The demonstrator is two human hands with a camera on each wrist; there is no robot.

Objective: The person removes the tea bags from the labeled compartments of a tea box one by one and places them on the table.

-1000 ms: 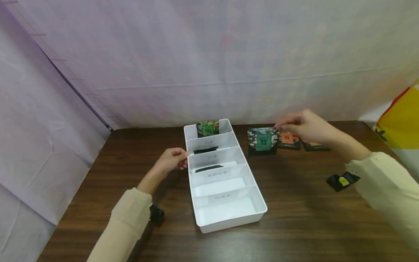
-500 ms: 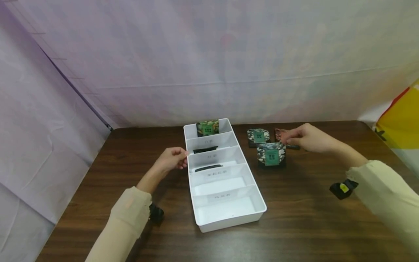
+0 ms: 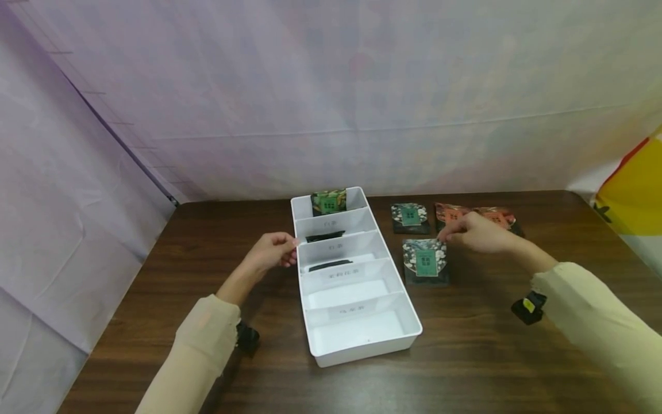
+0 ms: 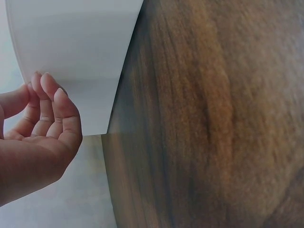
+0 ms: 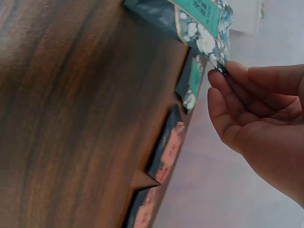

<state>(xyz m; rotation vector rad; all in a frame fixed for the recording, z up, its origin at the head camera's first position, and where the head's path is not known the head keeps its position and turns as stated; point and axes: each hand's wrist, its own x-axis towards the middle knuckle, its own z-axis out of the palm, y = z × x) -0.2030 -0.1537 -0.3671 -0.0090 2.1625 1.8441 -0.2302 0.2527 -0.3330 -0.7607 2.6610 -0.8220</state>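
Note:
My right hand (image 3: 478,233) pinches the top right corner of a dark sachet (image 3: 426,259) with white flowers and a green label. In the right wrist view the same flowered sachet (image 5: 202,26) hangs from thumb and fingertips, tilted over the table. A white divided tray (image 3: 362,340) stands in the middle, and my left hand (image 3: 272,251) grips its left rim between thumb and fingers. The left wrist view shows that hand (image 4: 45,118) at the tray's wall (image 4: 90,42). A green sachet (image 3: 329,202) stands in the far compartment; dark sachets (image 3: 324,236) sit in two others.
A second white-flowered sachet (image 3: 410,217) lies behind the held one. Two orange-labelled sachets (image 3: 449,213) lie to its right, partly behind my right hand. A pale curtain (image 3: 331,103) hangs behind the wooden table (image 3: 491,345).
My right hand has drawn the flowered sachet off the other one and brought it forward, towards the tray's right side. The left hand stays at the rim.

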